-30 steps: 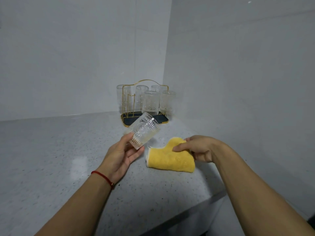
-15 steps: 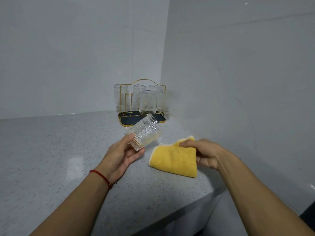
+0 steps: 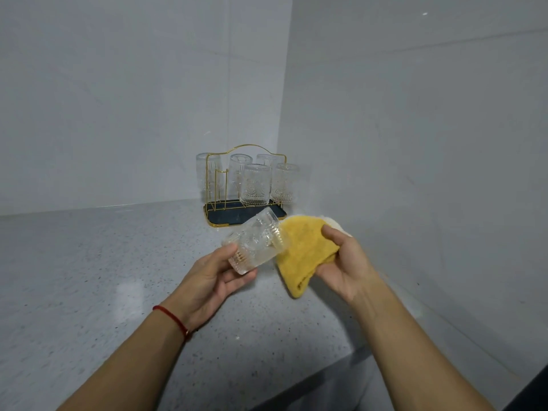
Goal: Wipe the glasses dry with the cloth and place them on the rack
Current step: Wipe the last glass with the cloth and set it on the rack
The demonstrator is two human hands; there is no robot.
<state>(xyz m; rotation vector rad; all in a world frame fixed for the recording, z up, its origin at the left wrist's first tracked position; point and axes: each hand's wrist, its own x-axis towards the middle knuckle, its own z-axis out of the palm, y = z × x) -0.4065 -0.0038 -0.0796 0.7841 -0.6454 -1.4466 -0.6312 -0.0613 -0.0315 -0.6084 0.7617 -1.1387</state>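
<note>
I am holding a patterned glass (image 3: pixel 254 242) tilted in my left hand (image 3: pixel 213 280), its grip closing around the base, above the speckled desk (image 3: pixel 89 277). My right hand (image 3: pixel 345 262) is gripping the yellow cloth (image 3: pixel 302 250), which is touching the glass's rim. Behind, five glasses are standing inverted on the gold rack (image 3: pixel 246 185).

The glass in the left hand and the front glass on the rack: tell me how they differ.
The held glass lies tilted in the left hand, mouth toward the yellow cloth in the right hand; the front rack glass stands upright, untouched. The held glass is above the counter; the other sits on the gold wire rack. Both are clear, embossed tumblers.
</note>
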